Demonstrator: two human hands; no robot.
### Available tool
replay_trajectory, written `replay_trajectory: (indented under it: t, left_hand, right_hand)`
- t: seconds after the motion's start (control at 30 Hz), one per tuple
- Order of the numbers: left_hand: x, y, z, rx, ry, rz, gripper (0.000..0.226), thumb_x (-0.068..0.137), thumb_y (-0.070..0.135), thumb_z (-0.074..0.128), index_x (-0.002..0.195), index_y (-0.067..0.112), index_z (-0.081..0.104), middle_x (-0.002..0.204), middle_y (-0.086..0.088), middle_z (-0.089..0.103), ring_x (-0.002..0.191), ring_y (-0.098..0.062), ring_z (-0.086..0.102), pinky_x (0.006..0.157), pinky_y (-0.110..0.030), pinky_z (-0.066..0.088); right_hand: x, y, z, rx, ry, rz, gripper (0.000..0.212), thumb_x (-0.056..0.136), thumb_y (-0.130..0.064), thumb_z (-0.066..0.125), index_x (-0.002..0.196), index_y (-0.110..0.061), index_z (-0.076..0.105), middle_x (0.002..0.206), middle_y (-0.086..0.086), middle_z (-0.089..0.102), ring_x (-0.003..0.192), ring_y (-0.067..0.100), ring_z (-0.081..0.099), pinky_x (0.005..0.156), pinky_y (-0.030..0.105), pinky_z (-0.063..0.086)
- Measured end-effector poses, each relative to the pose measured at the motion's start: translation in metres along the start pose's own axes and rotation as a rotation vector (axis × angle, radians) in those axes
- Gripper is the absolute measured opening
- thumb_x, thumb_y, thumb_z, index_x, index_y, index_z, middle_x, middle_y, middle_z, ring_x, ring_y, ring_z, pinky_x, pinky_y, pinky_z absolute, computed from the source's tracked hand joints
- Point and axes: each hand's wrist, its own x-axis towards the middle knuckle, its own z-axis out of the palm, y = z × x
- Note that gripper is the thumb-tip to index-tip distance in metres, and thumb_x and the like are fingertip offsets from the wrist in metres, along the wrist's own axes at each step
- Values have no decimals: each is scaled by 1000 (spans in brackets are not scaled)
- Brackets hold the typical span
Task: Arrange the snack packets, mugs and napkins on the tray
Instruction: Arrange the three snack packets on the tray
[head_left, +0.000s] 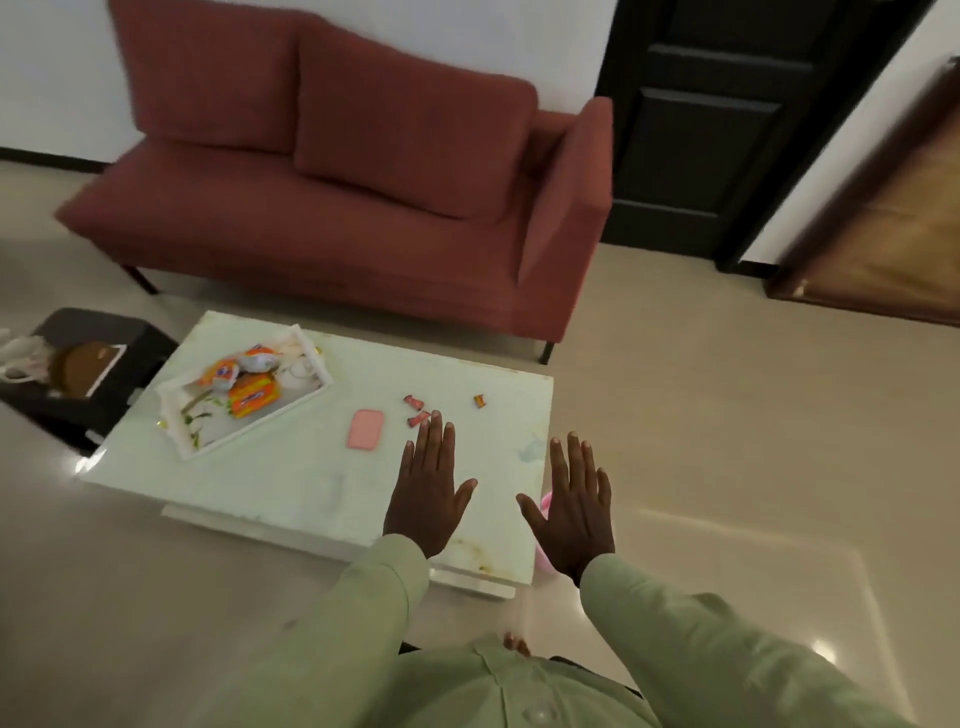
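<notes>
Both hands, left (428, 486) and right (571, 512), hover flat, fingers spread, lower centre; tray (306, 397) with packets (249, 382) centre left on bench (311, 478).

The person wears a pale green long-sleeved shirt. Both sleeves (358, 613) are loose and softly creased, of plain cloth with no pattern or print, and each ends at the wrist in a simple edge with no visible cuff button. The shirt front (519, 691) shows a stitched placket running down the middle with one round button of the same pale green low on it. The left hand (428, 483) and right hand (571, 509) are bare: no gloves, rings, watch or bands show on fingers or wrists. Fingernails are short and plain. Bare toes (517, 644) show just above the shirt.
</notes>
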Motion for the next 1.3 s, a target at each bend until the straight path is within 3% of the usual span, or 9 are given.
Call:
replay_trajectory:
  t: [0.17, 0.33, 0.6, 0.73, 1.0, 1.13, 1.3]
  left_hand:
    - [-25, -85, -16, -14, 41, -140, 78, 99, 53, 31, 156, 7, 4, 164, -14, -1, 152, -31, 4, 121, -46, 19]
    - [-54, -198, -35, 6, 30, -185, 79, 99, 53, 29, 156, 8, -1, 164, -12, -13, 152, -28, -8, 122, -44, 12]
    - [-78, -346, -70, 10, 36, -237, 79, 99, 55, 30, 156, 11, -1, 164, -10, -10, 152, -25, -6, 122, -43, 11]
    - [-69, -390, -76, -1, 26, -256, 79, 98, 58, 25, 156, 14, -7, 164, -7, -13, 152, -23, -10, 124, -41, 8]
    - [-18, -455, -77, -65, 17, -301, 80, 97, 59, 29, 156, 13, -2, 165, -8, -7, 152, -25, -2, 123, -43, 14]
    - [12, -485, -73, -94, 17, -288, 80, 97, 58, 32, 157, 14, 3, 166, -7, 1, 152, -24, 1, 121, -39, 9]
    - [48, -524, -65, -133, -23, -242, 81, 96, 57, 37, 156, 12, 7, 165, -8, 7, 152, -24, 4, 118, -35, 6]
  right_hand:
    - [20, -76, 19, -1, -16, -126, 87, 91, -63, 37, 157, -21, -1, 166, 4, -8, 152, 25, -7, 120, 51, 11]
    - [32, -188, 56, 51, -58, -147, 88, 91, -62, 39, 157, -22, -3, 165, 3, -13, 152, 24, -11, 121, 53, 11]
    - [37, -352, 111, 83, -80, -240, 87, 90, -65, 33, 157, -24, -6, 165, 2, -14, 152, 22, -14, 122, 50, 6]
    - [61, -389, 120, 58, -99, -259, 86, 90, -67, 28, 157, -24, -4, 165, 2, -14, 152, 23, -13, 122, 50, 5]
    - [128, -439, 140, 5, -130, -272, 85, 91, -65, 32, 157, -22, 1, 165, 1, -11, 152, 22, -11, 122, 50, 6]
    - [160, -462, 148, -3, -132, -284, 86, 91, -65, 34, 157, -22, 1, 165, 0, -8, 152, 21, -8, 121, 50, 9]
    - [180, -492, 160, 18, -152, -224, 84, 92, -68, 29, 157, -25, -3, 164, -4, -11, 151, 16, -13, 120, 46, 1]
